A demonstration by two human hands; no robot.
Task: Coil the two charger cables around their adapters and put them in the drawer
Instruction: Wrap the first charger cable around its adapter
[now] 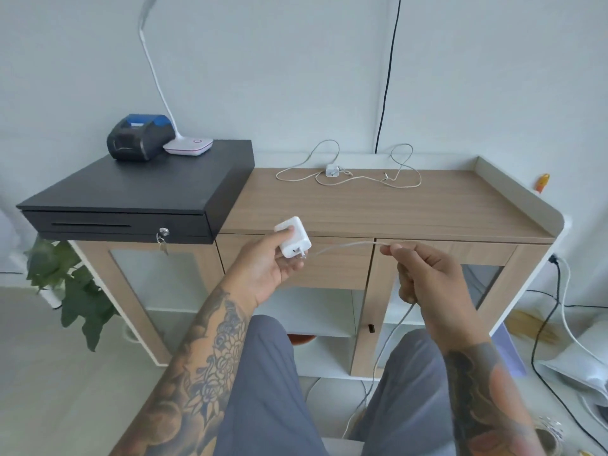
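meanwhile the left hand (273,261) held the larger white adapter (292,237) out in front of the wooden cabinet (394,205), thumb on its top face and fingers curled under it, prongs turned toward the other hand. that grip left the adapter's sides bare, probably so cable could be laid round them. the right hand (424,274) was closed round the adapter's cable (345,247), which ran nearly taut from the adapter to the pinch of thumb and forefinger, passed through the fist and hung down between the person's knees toward the floor. keeping that short span tight looked like the setup for a first wrap; no turn lay on the adapter yet, so i judged the coiling barely begun.

the second charger (331,170) sat untouched at the back of the cabinet top, its small white adapter upright near the wall and its thin cable (399,179) sprawled in loose loops to either side. the cabinet's drawers (329,264), just beyond the hands under the top's front edge, were shut, so nothing had been put away. left of the cabinet top a black cash drawer (131,199) carried a small printer (139,136) and a lamp base (188,147).
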